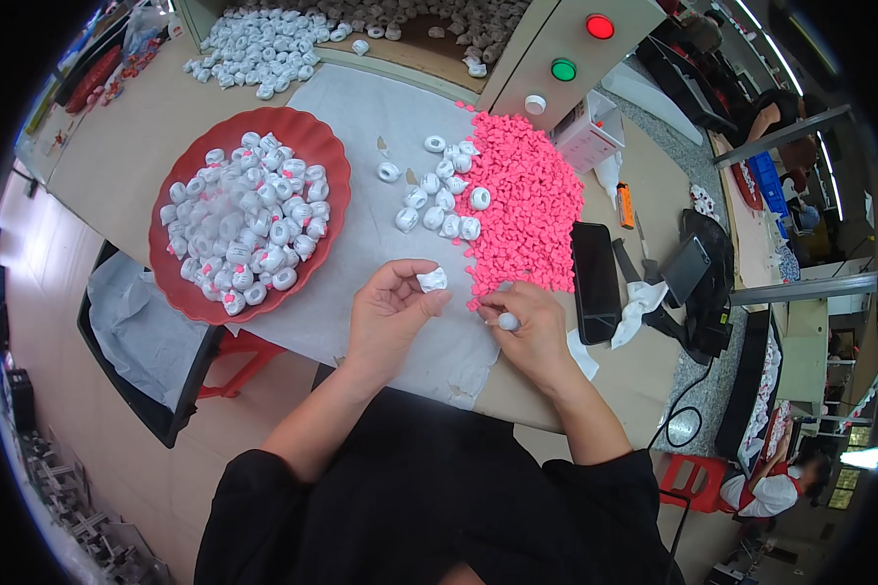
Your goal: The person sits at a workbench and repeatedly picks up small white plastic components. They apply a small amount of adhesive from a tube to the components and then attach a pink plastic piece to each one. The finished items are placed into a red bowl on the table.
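Note:
My left hand (388,310) pinches a small white ring-like piece (432,280) between thumb and fingers, above the white paper sheet (361,127). To its right, my right hand (534,330) is closed around a slim white tool with a rounded end (507,321); most of the tool is hidden in the fingers. Its fingertips are at the near left edge of a large heap of small pink pieces (527,195). Several loose white pieces (439,195) lie beyond my hands, left of the pink heap.
A red scalloped tray (169,278) of white pieces, some with pink parts, stands on the left. At the back is a box with red (600,26) and green (563,69) lights. A black phone (596,283), an orange lighter (625,207) and crumpled tissue (640,310) lie right.

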